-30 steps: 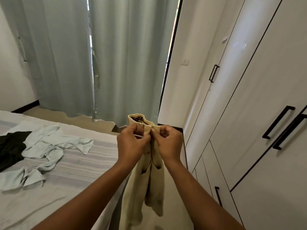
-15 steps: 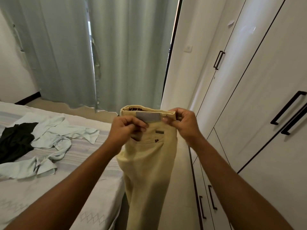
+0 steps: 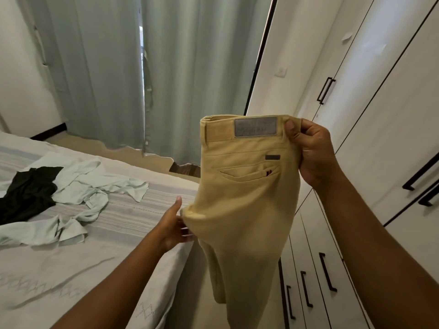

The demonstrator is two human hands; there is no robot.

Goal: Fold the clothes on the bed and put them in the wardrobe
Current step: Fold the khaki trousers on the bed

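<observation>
two hands work one pair of tan trousers (image 3: pixel 244 198), held in the air between bed (image 3: pixel 71 269) and wardrobe (image 3: pixel 392 115), legs hanging out of view below. the right hand (image 3: pixel 313 153) pinches the waistband corner, thumb in front beside the grey patch (image 3: pixel 255 127), the other fingers (image 3: pixel 306 128) curled behind. the left hand (image 3: pixel 173 224) sits lower, at the seat's jutting corner. its thumb stands clear of the cloth and its fingers (image 3: pixel 184 231) meet the fabric edge in a blur, so i cannot tell whether they pinch or only touch.

the step looks like the first fold, leg laid on leg and being squared. next, i judge, the seat corner wants tucking flat and the legs brought up to the waistband, most easily on the bed.

left of the left fingers, well apart, a pale shirt (image 3: pixel 95 184) and a black garment (image 3: pixel 28 188) lie crumpled on the striped cover, not yet folded. right of the right fingers the white wardrobe doors are closed. beyond the fingers hang grey-green curtains (image 3: pixel 190 67).
</observation>
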